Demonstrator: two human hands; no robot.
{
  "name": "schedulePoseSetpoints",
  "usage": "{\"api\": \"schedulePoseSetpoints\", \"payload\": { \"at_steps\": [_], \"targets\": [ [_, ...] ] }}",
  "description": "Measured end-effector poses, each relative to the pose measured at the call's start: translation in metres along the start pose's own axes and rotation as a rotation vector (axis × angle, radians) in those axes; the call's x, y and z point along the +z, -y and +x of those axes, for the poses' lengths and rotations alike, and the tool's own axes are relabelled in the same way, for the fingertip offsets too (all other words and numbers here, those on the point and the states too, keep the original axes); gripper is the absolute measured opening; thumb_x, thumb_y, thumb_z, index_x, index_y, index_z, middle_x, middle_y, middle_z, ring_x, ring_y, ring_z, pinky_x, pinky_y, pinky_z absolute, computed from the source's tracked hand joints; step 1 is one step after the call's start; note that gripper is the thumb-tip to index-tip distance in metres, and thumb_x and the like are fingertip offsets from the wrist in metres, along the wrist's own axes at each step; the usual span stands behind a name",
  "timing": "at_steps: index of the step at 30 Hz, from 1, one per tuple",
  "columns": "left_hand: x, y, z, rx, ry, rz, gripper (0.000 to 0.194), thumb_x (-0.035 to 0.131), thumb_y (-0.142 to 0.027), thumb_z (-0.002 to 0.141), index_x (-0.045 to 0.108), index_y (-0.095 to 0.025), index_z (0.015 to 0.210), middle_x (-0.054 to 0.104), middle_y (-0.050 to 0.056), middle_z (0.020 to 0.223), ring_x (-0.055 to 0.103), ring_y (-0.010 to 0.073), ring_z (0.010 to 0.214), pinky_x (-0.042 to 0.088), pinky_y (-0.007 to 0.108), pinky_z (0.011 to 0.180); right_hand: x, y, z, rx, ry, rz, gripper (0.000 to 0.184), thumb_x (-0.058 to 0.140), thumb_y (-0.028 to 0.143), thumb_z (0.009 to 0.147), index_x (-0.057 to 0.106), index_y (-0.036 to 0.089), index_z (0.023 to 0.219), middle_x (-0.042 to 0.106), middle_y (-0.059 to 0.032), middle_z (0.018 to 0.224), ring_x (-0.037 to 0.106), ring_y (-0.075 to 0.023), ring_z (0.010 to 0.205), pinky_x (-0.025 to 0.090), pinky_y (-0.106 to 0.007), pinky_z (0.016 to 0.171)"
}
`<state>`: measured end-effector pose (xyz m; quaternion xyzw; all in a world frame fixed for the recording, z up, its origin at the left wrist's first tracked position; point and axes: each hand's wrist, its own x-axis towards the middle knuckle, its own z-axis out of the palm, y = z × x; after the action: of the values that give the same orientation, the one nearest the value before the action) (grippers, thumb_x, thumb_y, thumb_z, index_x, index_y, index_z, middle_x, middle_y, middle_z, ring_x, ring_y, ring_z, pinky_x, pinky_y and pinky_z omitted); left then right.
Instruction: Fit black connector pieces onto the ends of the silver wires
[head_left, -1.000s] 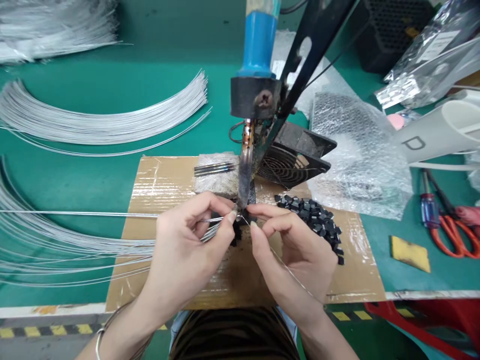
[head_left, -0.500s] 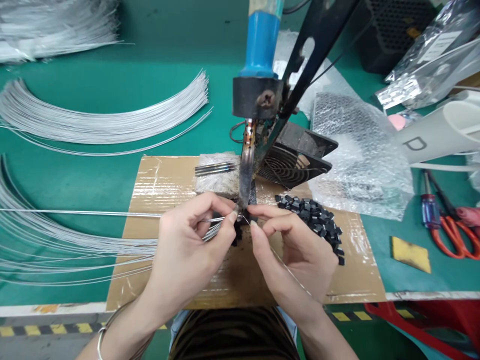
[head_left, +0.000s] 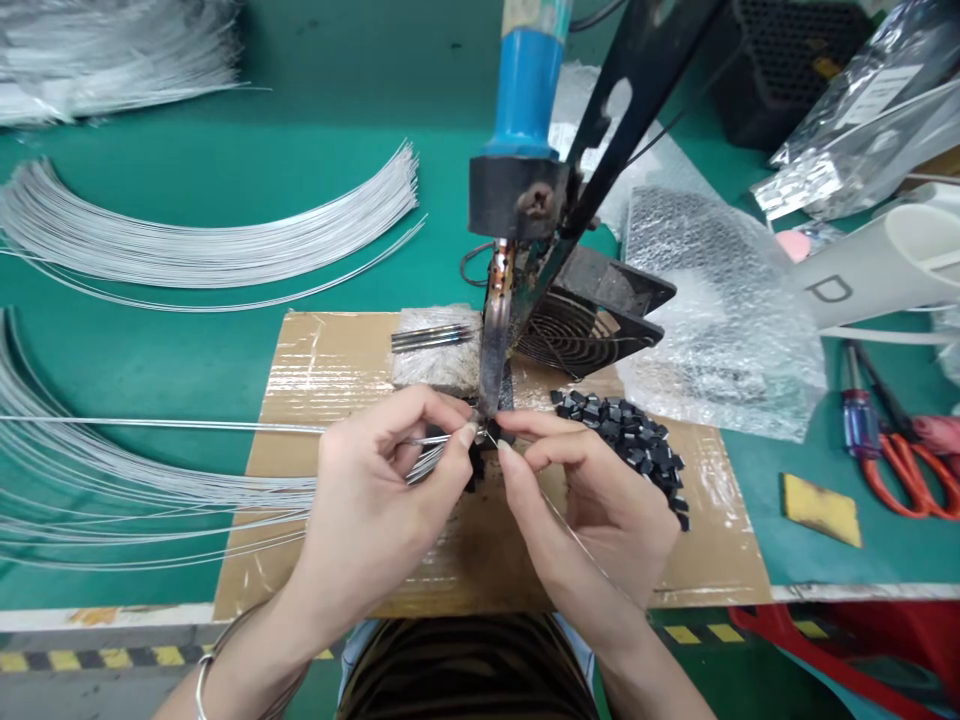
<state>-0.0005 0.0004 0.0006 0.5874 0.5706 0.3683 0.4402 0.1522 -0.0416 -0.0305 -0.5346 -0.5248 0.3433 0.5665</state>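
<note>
A blue-handled soldering iron (head_left: 527,95) points down from a black metal stand (head_left: 637,110), its tip between my two hands. My left hand (head_left: 397,480) is closed, thumb and forefinger pinching thin grey wires (head_left: 277,428) just left of the tip. In my right hand (head_left: 585,500) a thin solder wire (head_left: 574,535) is pinched; its end reaches the spot under the tip. The exact joint there is too small to make out. Small black pieces (head_left: 630,440) lie heaped beyond my right hand, on the cardboard (head_left: 697,560).
A black fan (head_left: 592,310) stands behind the iron. Dark rods (head_left: 431,338) rest on a wrapped block (head_left: 435,375). Bundled wires (head_left: 225,250) lie at left. Bubble wrap (head_left: 712,300), a yellow sponge (head_left: 821,508), a screwdriver (head_left: 859,420) and orange-handled scissors (head_left: 904,480) are at right.
Both hands stay almost in place at the iron tip. The iron and its stand have shifted very slightly to the right in view.
</note>
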Motion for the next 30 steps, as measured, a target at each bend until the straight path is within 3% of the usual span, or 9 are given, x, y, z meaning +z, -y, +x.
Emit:
{"api": "schedulePoseSetpoints", "payload": {
  "at_steps": [30],
  "targets": [
    [0.0006, -0.0060, 0.0006, -0.018, 0.010, 0.027, 0.011, 0.069, -0.017, 0.088, 0.070, -0.021, 0.079, 0.075, 0.000, 0.081, 0.069, 0.0154, 0.069, 0.044, 0.024, 0.052, 0.0015, -0.0010, -0.0006, -0.035, -0.012, -0.037, 0.021, 0.073, 0.003, 0.092, 0.069, 0.023, 0.091, 0.080, -0.0039, 0.114, 0.078, -0.0201, 0.105, 0.062, -0.035, 0.096]
  ]
}}
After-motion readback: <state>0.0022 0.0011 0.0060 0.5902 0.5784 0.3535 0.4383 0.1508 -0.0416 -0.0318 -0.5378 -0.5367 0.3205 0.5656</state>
